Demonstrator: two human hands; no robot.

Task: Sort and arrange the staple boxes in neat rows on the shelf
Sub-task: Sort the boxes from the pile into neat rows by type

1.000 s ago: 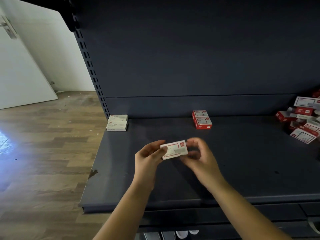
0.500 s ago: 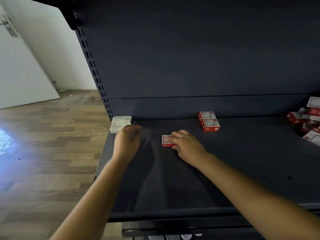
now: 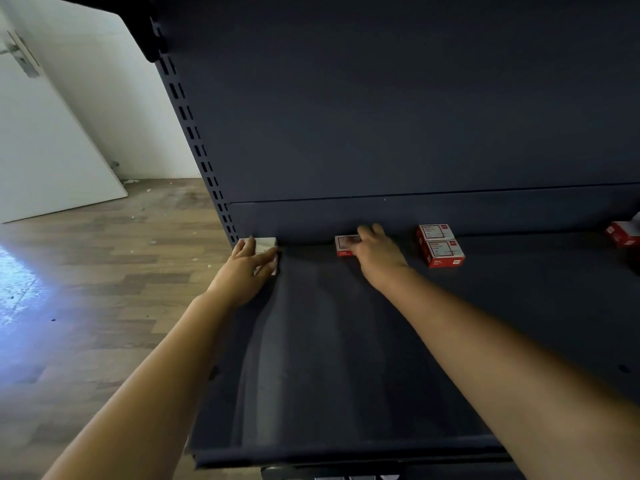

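Two bare arms reach out over a dark shelf (image 3: 346, 375), from the near edge toward the back. The front part of the shelf is bare and a bit shiny. On the left side is a wood floor (image 3: 86, 289) with a bright spot of light on it. The left hand (image 3: 246, 270) is at the far left corner of the shelf. It lies on top of the white boxes (image 3: 266, 244) there. Its fingers (image 3: 268, 255) are spread a little and rest on the boxes, but they are not closed around them. The right hand (image 3: 375, 251) is farther right, near the back of the shelf. It lies on a red box (image 3: 343, 245) that sits flat on the shelf. Its fingers (image 3: 369, 232) are laid out over the top of the box, and it is hard to tell if they pinch it. To the right of that hand, well apart from it, are two red boxes (image 3: 440, 245), one just behind the other, touching. At the far right edge, part of a red pile (image 3: 623, 233) of boxes peeks in. Behind it all stands the dark back wall (image 3: 398, 116) of the shelf, with a post (image 3: 194, 133) full of slots on its left. Far off to the left is a white door (image 3: 41, 150) that leans on a white wall.
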